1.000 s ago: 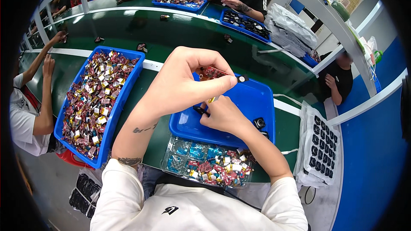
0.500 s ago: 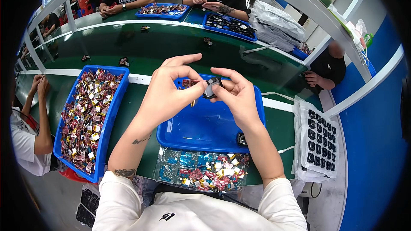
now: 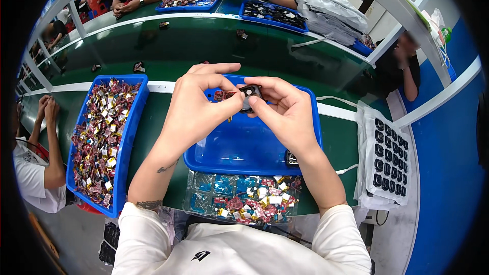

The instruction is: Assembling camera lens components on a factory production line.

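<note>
1. Over the mid blue bin, you've got a small black housing pinched up in the air, w/ a small red part right at its left side, touching it.
2. Left hand: thumb and forefinger closed narrow on the red part, other fingers fanned above. Right hand: fingertips closed on the black housing, thumb underneath.
3. Progress, as I judge it: the two pieces are being mated, not seated yet. Can't tell if anything has clicked in.
4. Done vs left: the white tray of black units on your right looks well filled; the left blue bin is heaped w/ red/gold parts, so plenty seems left. One black piece sits in the mid bin's near right corner.
5. Pose: both forearms come up from the lower edge, wrists angled inward, hands meeting above the bin.
6. Clear tray of mixed parts lies nearest you on the green desk.
7. Other people work across the desk and at your left.
</note>
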`<control>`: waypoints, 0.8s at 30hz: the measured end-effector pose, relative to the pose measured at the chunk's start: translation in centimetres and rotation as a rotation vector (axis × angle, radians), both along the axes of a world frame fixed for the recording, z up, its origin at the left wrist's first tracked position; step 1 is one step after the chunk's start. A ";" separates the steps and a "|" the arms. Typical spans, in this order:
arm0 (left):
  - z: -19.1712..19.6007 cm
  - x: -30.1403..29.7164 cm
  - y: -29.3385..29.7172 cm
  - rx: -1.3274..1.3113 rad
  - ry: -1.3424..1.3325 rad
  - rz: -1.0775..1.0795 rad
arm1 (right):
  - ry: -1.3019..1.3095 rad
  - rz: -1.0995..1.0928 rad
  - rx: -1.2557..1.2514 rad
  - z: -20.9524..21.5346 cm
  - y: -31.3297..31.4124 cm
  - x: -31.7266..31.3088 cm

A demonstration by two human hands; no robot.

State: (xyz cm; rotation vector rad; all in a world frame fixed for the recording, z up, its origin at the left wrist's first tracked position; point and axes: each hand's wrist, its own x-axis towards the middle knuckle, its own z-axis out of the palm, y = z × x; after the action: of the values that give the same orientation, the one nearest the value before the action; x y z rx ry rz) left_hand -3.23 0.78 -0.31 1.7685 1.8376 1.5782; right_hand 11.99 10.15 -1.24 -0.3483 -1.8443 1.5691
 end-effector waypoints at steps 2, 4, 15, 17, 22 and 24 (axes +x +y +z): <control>0.1 0.0 -0.1 -0.010 0.007 0.002 | 0.031 -0.022 0.067 -0.2 -0.1 0.0; 0.2 0.0 -0.1 -0.030 -0.036 -0.024 | 0.035 -0.038 0.080 -0.3 -0.1 0.0; 0.2 0.9 -0.3 -0.044 -0.053 0.022 | 0.084 -0.102 0.059 -0.4 -0.4 -0.2; 0.4 1.2 -0.3 -0.040 -0.045 0.028 | 0.133 -0.115 0.082 -0.3 -0.3 -0.1; 0.7 1.9 -0.8 0.069 -0.050 0.009 | 0.200 -0.119 0.038 0.0 0.3 0.3; 1.0 1.8 -1.0 0.072 -0.019 0.011 | 0.164 -0.121 0.007 0.4 0.7 0.6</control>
State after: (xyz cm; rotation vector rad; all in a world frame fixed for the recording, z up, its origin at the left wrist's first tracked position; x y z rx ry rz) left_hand -1.40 -0.18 0.68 1.7695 1.8066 1.6793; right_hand 12.59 10.83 -0.84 -0.3125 -1.6722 1.4640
